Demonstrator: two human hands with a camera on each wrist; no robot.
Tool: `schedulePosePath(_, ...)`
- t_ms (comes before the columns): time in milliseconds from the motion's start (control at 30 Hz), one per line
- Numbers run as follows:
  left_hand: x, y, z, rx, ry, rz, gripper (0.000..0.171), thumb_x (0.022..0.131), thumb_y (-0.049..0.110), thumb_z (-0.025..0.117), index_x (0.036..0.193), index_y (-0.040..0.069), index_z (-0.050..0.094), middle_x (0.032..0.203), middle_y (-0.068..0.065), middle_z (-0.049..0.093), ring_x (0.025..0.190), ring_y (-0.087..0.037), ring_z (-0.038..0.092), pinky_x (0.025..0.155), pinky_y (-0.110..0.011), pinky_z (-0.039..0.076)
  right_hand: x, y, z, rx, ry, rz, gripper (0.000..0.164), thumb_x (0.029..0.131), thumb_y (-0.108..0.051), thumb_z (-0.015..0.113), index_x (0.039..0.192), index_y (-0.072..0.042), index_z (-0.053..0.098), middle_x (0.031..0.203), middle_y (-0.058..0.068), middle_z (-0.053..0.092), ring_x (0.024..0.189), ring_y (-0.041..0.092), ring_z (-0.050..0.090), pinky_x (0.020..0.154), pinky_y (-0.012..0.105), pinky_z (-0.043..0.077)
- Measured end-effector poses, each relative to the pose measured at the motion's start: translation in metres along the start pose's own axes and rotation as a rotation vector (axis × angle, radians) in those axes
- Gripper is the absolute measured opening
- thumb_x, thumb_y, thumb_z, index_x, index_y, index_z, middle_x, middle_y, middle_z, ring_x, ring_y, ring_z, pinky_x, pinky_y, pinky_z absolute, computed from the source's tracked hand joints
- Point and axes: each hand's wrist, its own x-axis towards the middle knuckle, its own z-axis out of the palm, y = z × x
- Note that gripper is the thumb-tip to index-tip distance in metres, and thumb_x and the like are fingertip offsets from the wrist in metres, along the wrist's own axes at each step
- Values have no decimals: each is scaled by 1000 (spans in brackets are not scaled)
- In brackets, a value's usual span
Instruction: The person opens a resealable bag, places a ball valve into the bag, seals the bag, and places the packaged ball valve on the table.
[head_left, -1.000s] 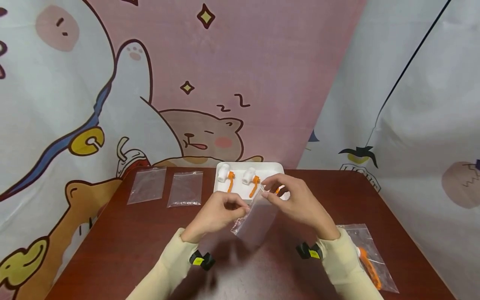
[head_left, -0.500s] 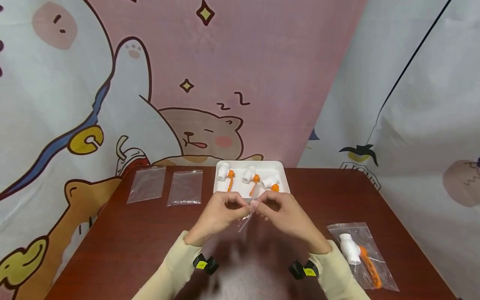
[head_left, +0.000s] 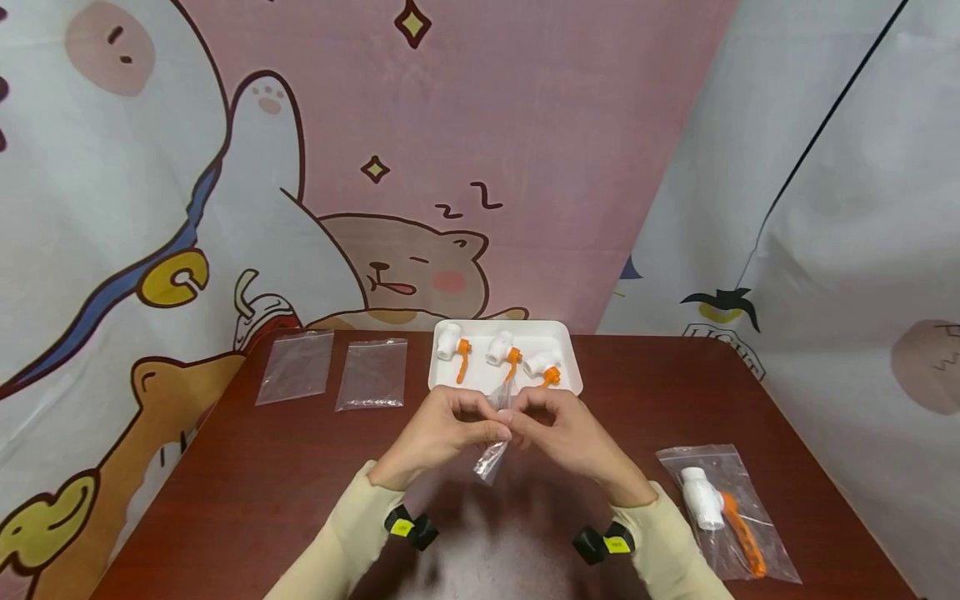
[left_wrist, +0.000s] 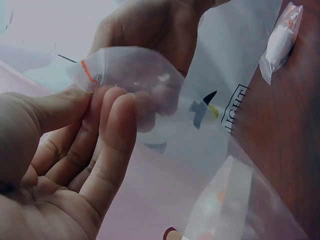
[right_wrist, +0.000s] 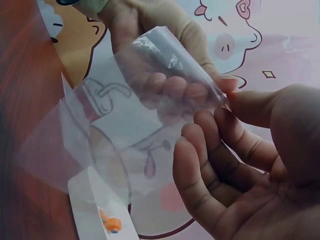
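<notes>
A clear zip bag [head_left: 491, 462] hangs between my two hands, nearly edge-on in the head view. My left hand [head_left: 442, 429] pinches its top edge between thumb and index finger. My right hand [head_left: 564, 433] pinches the same edge close beside it, the fingertips of both nearly meeting. Up close in the left wrist view, an orange-red line runs along the mouth of the bag [left_wrist: 137, 60]. The right wrist view shows the film [right_wrist: 165, 55] see-through, with nothing inside. Just beyond the hands, a white tray [head_left: 553, 335] bears three white valves [head_left: 501, 348] with orange handles.
Two flat clear bags lie at the back left, one bag [head_left: 296, 367] beside another bag [head_left: 372, 375]. At the right, a bag [head_left: 772, 542] contains a white valve [head_left: 702, 500] with an orange handle. A printed cloth [head_left: 540, 167] hangs behind the brown table [head_left: 300, 500].
My right hand has come down and left from over the tray to meet my left hand at the bag's edge. The bag has turned edge-on, uncovering the tray's right valve.
</notes>
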Motion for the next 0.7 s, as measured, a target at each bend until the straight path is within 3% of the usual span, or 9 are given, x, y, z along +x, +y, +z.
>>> schedulePosePath(200,0,-2,2,-74,-5,-67,18,89,10,80,96,-7,75,79,6,74,68,-11,65,64,-26,57,-1,2,-3,12,-22,-12,19,98,-27,70,84,-15,72,78,12,68,72,13,64,68,26,53)
schedulePosePath(400,1,-4,3,-115,12,-100,21,90,12,79,96,-7,74,78,4,73,68,-9,64,63,-26,57,-3,1,-9,77,-69,-11,12,98,-18,70,91,-9,72,89,21,68,76,24,68,71,31,60)
schedulePosePath(600,2,-3,6,-106,40,-130,23,90,18,80,97,-3,76,80,3,73,70,-10,65,65,-26,58,-4,1,-13,109,-87,29,8,96,-14,71,97,-5,72,94,12,70,81,25,70,75,40,63)
schedulePosePath(700,3,-2,9,-114,42,-134,22,91,17,79,97,-4,74,81,2,73,69,-11,68,67,-29,60,-5,1,-13,90,-56,47,7,94,-12,72,97,-6,74,93,11,71,79,25,70,74,42,62)
